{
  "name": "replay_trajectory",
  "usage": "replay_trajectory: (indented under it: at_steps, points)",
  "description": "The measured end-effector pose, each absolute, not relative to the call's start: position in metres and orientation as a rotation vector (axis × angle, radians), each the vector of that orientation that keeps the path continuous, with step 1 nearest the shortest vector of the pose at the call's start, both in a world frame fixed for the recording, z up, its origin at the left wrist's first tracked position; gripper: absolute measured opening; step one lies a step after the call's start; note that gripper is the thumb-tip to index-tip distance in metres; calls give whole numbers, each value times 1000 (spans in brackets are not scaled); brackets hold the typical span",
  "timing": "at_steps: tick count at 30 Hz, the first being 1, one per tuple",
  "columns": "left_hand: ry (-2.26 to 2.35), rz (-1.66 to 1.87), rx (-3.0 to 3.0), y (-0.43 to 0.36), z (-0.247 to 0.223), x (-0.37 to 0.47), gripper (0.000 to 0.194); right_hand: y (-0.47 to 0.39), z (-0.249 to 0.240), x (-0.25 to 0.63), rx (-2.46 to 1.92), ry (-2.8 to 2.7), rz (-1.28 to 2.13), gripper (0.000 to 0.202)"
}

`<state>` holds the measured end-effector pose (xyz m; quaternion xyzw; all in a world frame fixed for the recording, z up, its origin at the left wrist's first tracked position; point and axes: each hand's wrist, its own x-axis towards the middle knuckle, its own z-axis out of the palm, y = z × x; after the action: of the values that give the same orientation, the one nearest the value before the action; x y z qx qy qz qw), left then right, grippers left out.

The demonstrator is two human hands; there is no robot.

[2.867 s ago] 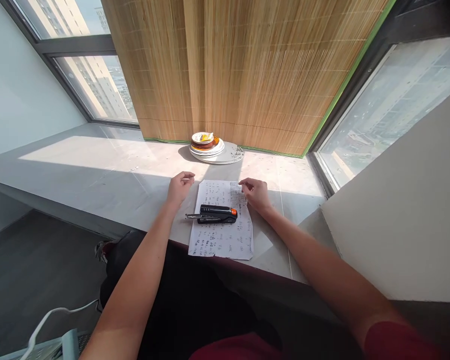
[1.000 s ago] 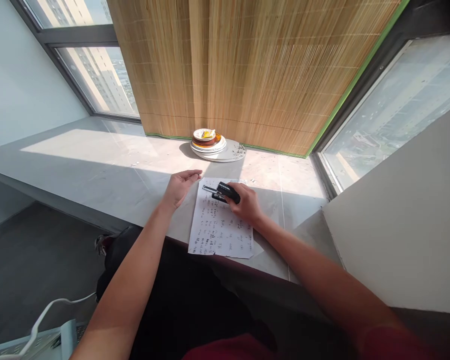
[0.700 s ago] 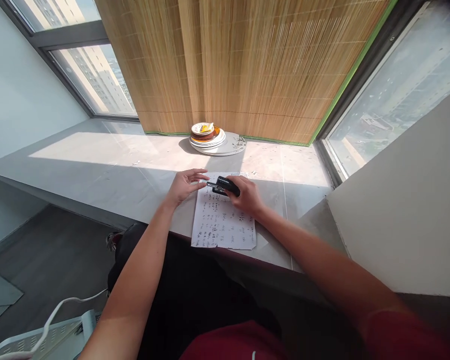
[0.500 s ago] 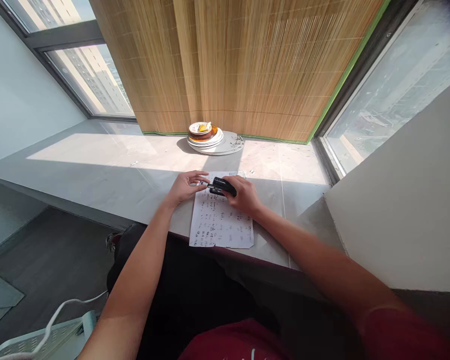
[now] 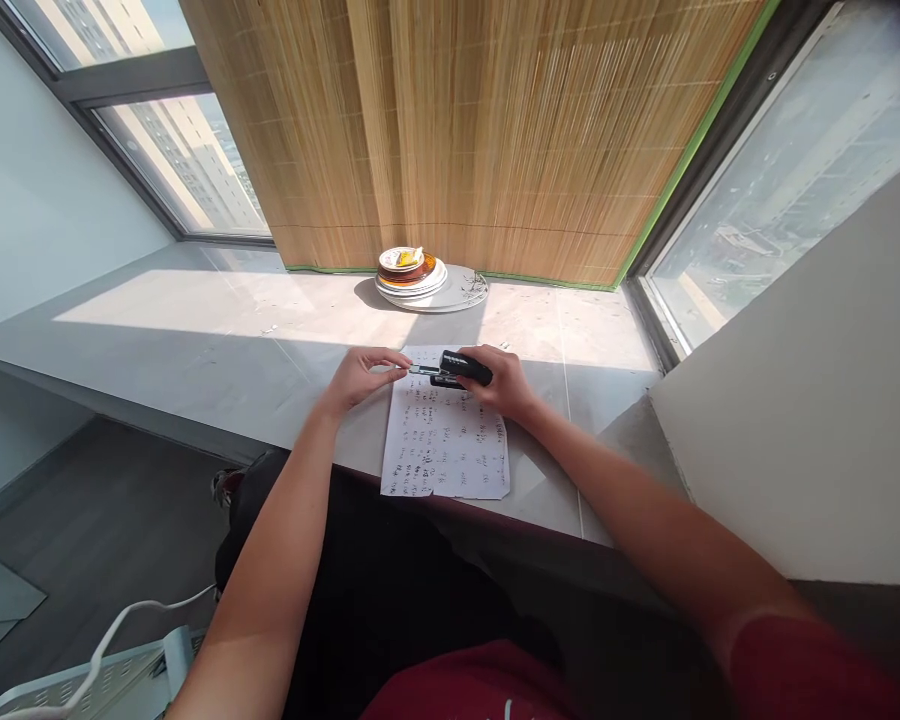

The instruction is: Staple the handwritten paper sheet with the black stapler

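Above a sheet of handwritten paper (image 5: 442, 440), my right hand (image 5: 506, 380) grips a black stapler (image 5: 465, 366) with its front end pointing left. A thin metal tray (image 5: 425, 370) sticks out of that front end. My left hand (image 5: 364, 378) pinches the tray's far tip between thumb and fingertips. Part of the stapler's rear is covered by my right fingers. Whether staples lie in the tray is too small to tell.
Behind the paper, a stack of small plates (image 5: 412, 280) stands on a large pale plate (image 5: 465, 292) near a bamboo blind (image 5: 480, 130). The stone ledge (image 5: 217, 350) ends at my lap. A white wall (image 5: 810, 420) rises at the right.
The stapler and my right hand have shifted to the right, away from my left hand. More of the metal tray now shows between them, and my left fingers have closed on its tip.
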<state>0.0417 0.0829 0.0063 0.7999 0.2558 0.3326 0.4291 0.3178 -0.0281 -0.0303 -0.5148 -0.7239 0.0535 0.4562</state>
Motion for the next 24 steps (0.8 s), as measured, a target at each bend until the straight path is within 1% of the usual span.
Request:
replay_trajectory:
  at_steps: [6, 10, 15, 18, 21, 24]
  points:
    - [628, 797, 2059, 82, 3, 48, 28, -31, -23, 322, -1152, -1816, 193, 29]
    - [593, 640, 2165, 71, 1, 59, 25, -37, -18, 309, -1034, -2026, 162, 25]
    - [474, 464, 2175, 60, 5, 64, 30, -44, -19, 295, -899, -2192, 122, 29]
    - [423, 409, 2179, 60, 6, 62, 33, -47, -20, 291, -861, -2210, 96, 27]
    - [459, 497, 2204, 63, 7, 62, 35, -47, -17, 293, -892, -2188, 79, 28]
    - [530, 701, 2238, 64, 8, 66, 34, -47, -9, 304, -1050, -2007, 60, 27]
